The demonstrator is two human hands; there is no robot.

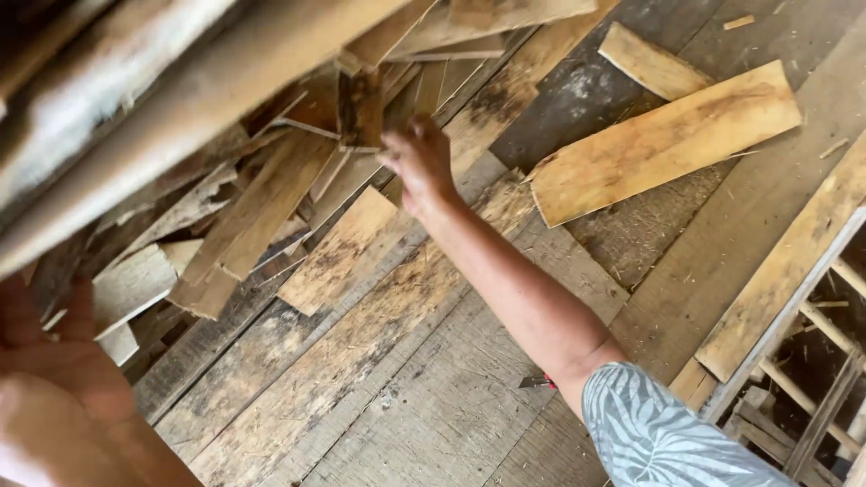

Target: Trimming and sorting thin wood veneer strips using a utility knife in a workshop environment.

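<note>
Left hand (54,379) props boards (135,117); right hand (419,158) grips plank (361,108).

No packages or labels show anywhere. No signs or screens appear either, near the hands or beyond.

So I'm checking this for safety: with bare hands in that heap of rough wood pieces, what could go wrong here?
Splinters: the right hand reaches bare into the pile of wood pieces, whose edges look rough and split. The pile is loosely stacked and tilted, so pulling one piece could shift others onto the fingers. The left hand seems to steady long boards overhead, close to the camera; if that grip slips, they might drop.
</note>
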